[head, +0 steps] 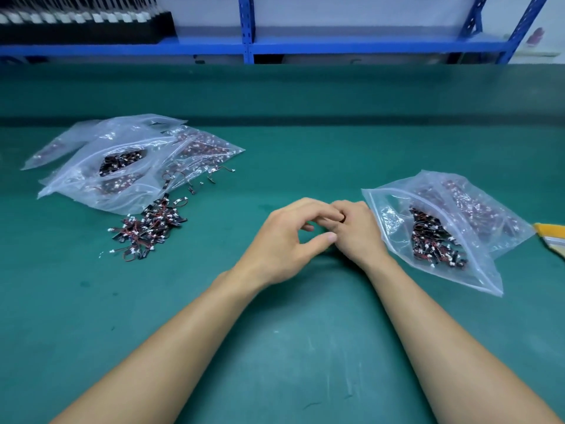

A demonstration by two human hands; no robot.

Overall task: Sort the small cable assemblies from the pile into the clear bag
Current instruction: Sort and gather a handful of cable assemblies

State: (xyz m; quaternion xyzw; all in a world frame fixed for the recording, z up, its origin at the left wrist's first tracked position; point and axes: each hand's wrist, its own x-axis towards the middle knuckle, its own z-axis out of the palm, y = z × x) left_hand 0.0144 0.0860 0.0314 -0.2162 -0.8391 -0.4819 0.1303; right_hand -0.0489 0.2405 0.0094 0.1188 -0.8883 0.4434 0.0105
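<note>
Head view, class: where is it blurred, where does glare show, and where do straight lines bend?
In the head view, the white-capped row at top left is smeared; glare whitens the right clear bag and the left bags; the blue shelf post leans, likely wide-angle distortion; shadows are soft.

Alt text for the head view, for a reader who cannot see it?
The left hand and right hand meet, fingers touching, over the middle of a green table; anything pinched between them is hidden. A loose pile of cable assemblies lies at left beside stacked bags, and a clear bag holding more lies at right.
</note>
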